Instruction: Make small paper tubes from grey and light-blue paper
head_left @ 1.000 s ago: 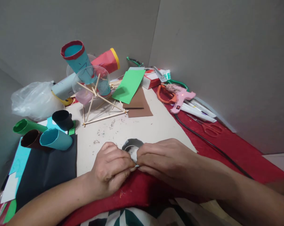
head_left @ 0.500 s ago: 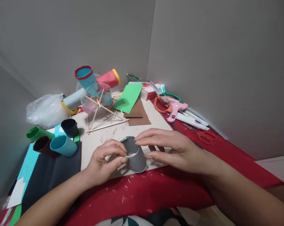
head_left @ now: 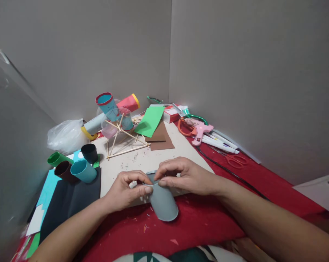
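Observation:
A grey paper tube (head_left: 164,204) is tilted between my hands, its bottom end toward me over the red cloth. My left hand (head_left: 128,188) pinches the tube's upper rim on the left, thumb outside and fingers at the inner side. My right hand (head_left: 177,174) pinches the same rim close beside it, thumb outside and fingertips over the edge. Part of the opening is hidden behind my fingers. To the left stand a light blue paper tube (head_left: 85,173), a brown tube (head_left: 66,171), a black tube (head_left: 89,153) and a green tube (head_left: 57,159).
A wooden-stick frame (head_left: 127,150) stands on the pale board (head_left: 184,143), near green paper (head_left: 150,122) and brown paper (head_left: 164,140). At right lie a pink glue gun (head_left: 199,131), its black cable and orange-handled scissors (head_left: 236,161). Black sheets (head_left: 68,205) lie left.
The tube has tilted, its bottom swinging toward me. My right hand has moved from the tube's right side to pinch the rim near my left hand. The camera view has shifted slightly.

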Action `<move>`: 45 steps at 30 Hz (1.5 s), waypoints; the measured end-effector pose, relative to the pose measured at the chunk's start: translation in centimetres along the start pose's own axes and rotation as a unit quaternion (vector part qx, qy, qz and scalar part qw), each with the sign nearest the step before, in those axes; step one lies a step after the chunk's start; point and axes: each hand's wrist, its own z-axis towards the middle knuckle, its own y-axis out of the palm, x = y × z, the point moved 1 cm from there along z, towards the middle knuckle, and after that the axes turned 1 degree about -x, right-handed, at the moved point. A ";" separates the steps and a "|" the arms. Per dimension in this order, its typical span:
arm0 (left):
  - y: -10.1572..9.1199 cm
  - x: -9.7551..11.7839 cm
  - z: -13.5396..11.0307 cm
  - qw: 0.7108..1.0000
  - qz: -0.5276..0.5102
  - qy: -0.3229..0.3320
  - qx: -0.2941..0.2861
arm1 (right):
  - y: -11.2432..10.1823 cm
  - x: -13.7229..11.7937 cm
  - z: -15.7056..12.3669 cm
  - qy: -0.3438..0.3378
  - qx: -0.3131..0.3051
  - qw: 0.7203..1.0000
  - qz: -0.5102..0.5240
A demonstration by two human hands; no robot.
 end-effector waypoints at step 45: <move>-0.7 -0.9 0.4 0.982 -0.189 -0.015 0.012 | 0.5 1.3 0.5 0.087 0.065 0.968 0.226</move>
